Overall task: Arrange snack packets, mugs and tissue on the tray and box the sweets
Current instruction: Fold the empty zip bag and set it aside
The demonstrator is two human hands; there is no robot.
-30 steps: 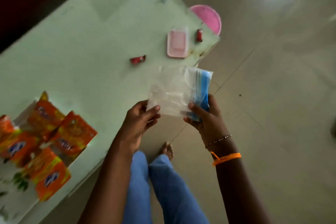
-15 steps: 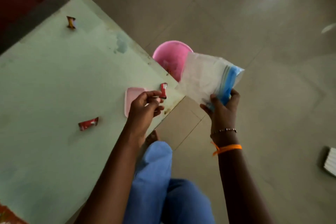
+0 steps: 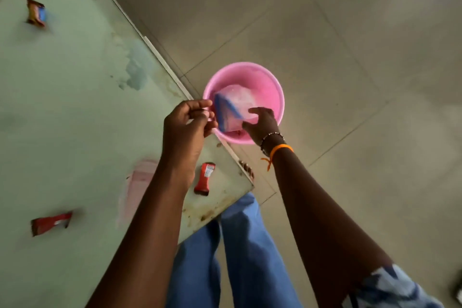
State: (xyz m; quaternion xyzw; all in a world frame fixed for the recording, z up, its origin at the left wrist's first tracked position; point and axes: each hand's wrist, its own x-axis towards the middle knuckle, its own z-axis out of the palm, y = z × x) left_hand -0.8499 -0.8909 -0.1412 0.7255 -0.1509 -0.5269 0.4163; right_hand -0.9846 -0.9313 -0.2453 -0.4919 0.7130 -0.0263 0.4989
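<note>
1. Sweets, small foil-wrapped bars, lie loose on the pale green tabletop (image 3: 75,107): red sweet near the corner (image 3: 205,178), second red sweet at left (image 3: 51,223), orange-and-blue sweet at far left (image 3: 36,12); none boxed yet
2. Change: half a second ago my right hand held the clear plastic packet with blue edge (image 3: 231,109) up in the air; now it's down inside the round pink plastic bucket (image 3: 272,87) on the floor just beside the table corner
3. My right hand (image 3: 262,124) is over the bucket, fingers spread at the packet's edge, looks like it's releasing it, can't tell if contact remains
4. My left hand (image 3: 186,124) is curled, fingertips pinched together by the bucket rim; can't tell if it pinches anything
5. Meaning, my guess: empty wrapper binned, tissue step closing, sweets next
6. Flat pink rectangular box piece (image 3: 140,182) lies on the table, partly under my left forearm, near the corner sweet
7. Sweets look intact, wrappers closed, well apart from each other
</note>
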